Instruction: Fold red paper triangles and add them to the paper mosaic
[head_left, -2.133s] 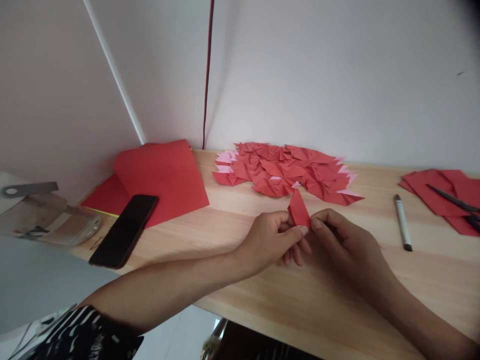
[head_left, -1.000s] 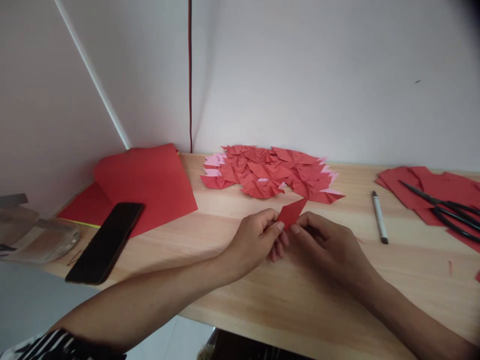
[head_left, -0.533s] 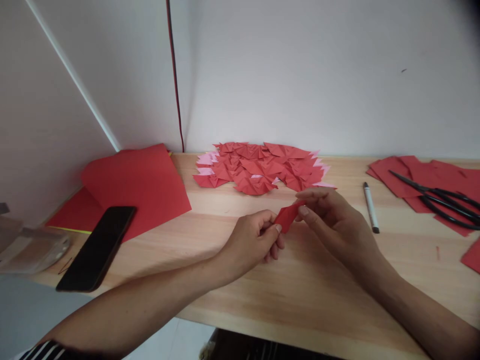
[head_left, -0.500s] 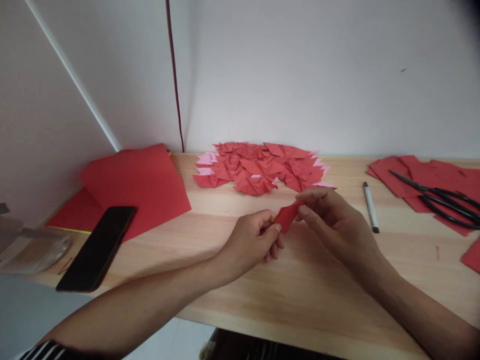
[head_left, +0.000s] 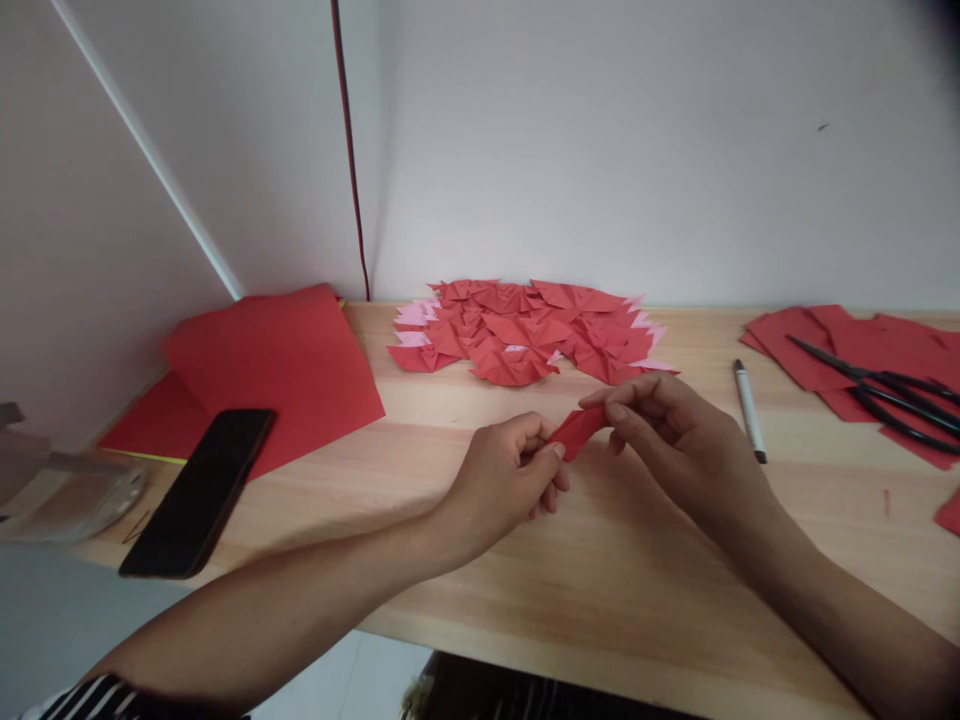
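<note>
A small folded piece of red paper point(head_left: 579, 432) is held above the table between both hands. My left hand point(head_left: 517, 465) pinches its lower left end between thumb and fingers. At the upper right end, the thumb and index finger of my right hand point(head_left: 675, 430) are closed on the paper's tip. Just beyond the hands, many folded red paper pieces point(head_left: 517, 330) lie in overlapping rows, with pink ones showing at both sides. The underside of the held paper is hidden.
At left a black phone point(head_left: 199, 495) lies partly on large red sheets point(head_left: 300, 370), near a clear plastic container point(head_left: 82, 495). To the right are a white marker point(head_left: 749, 410) and black scissors point(head_left: 892, 390) on cut red paper point(head_left: 802, 350). The wooden table point(head_left: 480, 610) meets a wall behind.
My right hand has shifted slightly right, and its fingers have curled a little at the paper's tip. My left hand keeps its pinch. The whole view has moved slightly.
</note>
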